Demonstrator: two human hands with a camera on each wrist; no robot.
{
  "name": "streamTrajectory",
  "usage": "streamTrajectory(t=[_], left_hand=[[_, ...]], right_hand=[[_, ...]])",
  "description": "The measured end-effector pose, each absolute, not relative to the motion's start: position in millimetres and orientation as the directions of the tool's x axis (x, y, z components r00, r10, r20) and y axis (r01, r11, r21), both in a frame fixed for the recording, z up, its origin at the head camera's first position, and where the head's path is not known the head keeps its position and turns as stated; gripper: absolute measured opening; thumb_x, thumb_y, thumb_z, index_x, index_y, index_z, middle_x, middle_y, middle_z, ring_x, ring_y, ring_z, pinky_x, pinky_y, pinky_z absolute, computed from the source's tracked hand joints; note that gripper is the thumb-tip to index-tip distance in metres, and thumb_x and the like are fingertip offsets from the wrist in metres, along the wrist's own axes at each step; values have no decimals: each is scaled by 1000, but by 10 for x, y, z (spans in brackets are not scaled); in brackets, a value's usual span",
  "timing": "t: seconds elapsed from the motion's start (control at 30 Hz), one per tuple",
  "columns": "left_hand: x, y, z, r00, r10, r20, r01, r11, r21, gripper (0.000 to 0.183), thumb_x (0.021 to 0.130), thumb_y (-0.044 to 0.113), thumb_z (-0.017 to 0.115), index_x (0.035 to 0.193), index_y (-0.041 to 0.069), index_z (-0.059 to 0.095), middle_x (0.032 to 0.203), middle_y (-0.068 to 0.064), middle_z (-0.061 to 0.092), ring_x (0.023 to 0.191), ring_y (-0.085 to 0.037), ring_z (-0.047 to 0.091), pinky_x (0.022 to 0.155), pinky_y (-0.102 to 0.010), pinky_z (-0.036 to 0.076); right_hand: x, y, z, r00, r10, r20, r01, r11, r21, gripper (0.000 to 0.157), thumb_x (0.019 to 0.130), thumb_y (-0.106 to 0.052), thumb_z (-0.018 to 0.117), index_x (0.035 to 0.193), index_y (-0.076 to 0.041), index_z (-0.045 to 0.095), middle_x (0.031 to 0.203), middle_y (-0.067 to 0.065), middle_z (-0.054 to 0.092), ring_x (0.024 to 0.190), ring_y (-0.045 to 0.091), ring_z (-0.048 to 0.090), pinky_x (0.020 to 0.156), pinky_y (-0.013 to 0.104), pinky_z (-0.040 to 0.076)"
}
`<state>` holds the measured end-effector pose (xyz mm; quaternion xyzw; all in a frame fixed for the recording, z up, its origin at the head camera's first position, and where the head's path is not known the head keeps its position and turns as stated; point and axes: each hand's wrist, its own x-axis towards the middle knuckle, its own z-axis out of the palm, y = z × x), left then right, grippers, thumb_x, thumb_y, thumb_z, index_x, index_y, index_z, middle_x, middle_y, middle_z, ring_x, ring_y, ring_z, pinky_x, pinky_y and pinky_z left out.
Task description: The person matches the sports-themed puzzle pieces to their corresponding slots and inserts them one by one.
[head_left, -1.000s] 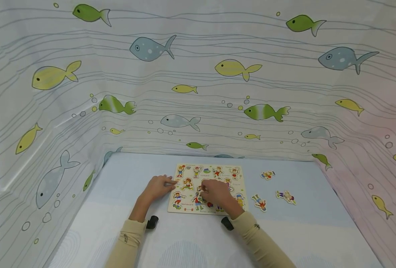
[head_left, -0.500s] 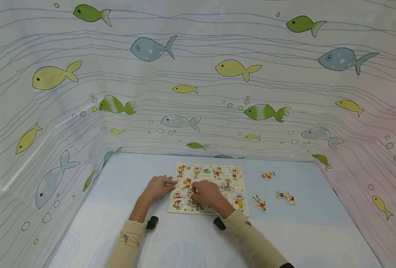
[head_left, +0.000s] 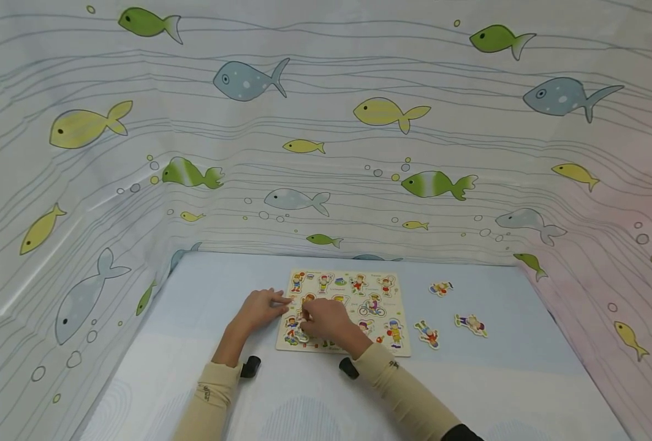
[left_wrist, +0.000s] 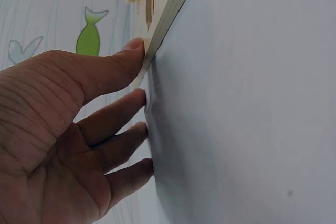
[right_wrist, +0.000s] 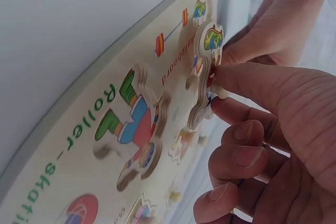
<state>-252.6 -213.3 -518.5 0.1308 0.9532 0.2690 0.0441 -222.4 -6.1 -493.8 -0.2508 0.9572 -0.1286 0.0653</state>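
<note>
A wooden peg-style puzzle board (head_left: pixel 405 348) with sports figures lies flat on the table. At its left edge rests my left hand (head_left: pixel 261 308); in the left wrist view its thumb (left_wrist: pixel 128 59) touches the board's side and the other fingers reach down to the table. Over the board's lower left, my right hand (head_left: pixel 330 321) pinches a figure-shaped puzzle piece (right_wrist: pixel 202 95) between thumb and forefinger. The held piece stands tilted close over the "Skateboard" lettering, its green patterned end up in the right wrist view. A roller-skating figure (right_wrist: pixel 137 124) sits beside it.
Right of the board lie three loose figure pieces: one at the back (head_left: pixel 441 288), one close to the board (head_left: pixel 428 335) and one farther right (head_left: pixel 471 324). A fish-patterned cloth wall (head_left: pixel 315 177) surrounds the pale blue table (head_left: pixel 304 398).
My right hand has moved left across the board with the puzzle piece, uncovering the cyclist and other figures on the right side. The left hand stays at the edge.
</note>
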Motion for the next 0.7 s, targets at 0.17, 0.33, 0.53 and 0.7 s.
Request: streamTrajectory(t=[0.17,0.33,0.53,0.7], left_hand=[[-2520,-2136,-5174,-959,282,1,243,826,508,24,90,25,73,112,15,76,131,-14,62,131,-41,47,110,-57,33],[-2530,-2136,-5179,-962,274,-1,235,824,515,24,89,25,74,112,15,77,131,-13,61,132,-41,46,110,-57,32],[-2537,-2140,-5197,-963,270,-2,228,819,527,24,89,25,75,111,16,77,131,-13,61,132,-41,45,110,-57,32],[-2539,-2139,-5179,-961,277,1,237,820,520,24,89,25,74,111,16,77,131,-13,61,132,-41,46,110,-57,33]], right_hand=[[-2242,-144,-4939,-856,-512,-73,-473,832,-291,16,91,-33,69,82,-23,59,70,-12,52,59,7,48,49,26,39],[-2254,-211,-4966,-845,-528,-91,-481,822,-304,16,91,-33,69,84,-23,60,73,-12,53,61,7,49,53,28,41],[-2240,-250,-4980,-845,-525,-104,-476,826,-302,17,92,-34,69,83,-22,59,71,-12,53,58,7,49,51,26,40],[-2246,-268,-4986,-846,-524,-98,-479,828,-292,16,92,-33,68,84,-22,60,71,-12,53,57,7,49,50,25,40]])
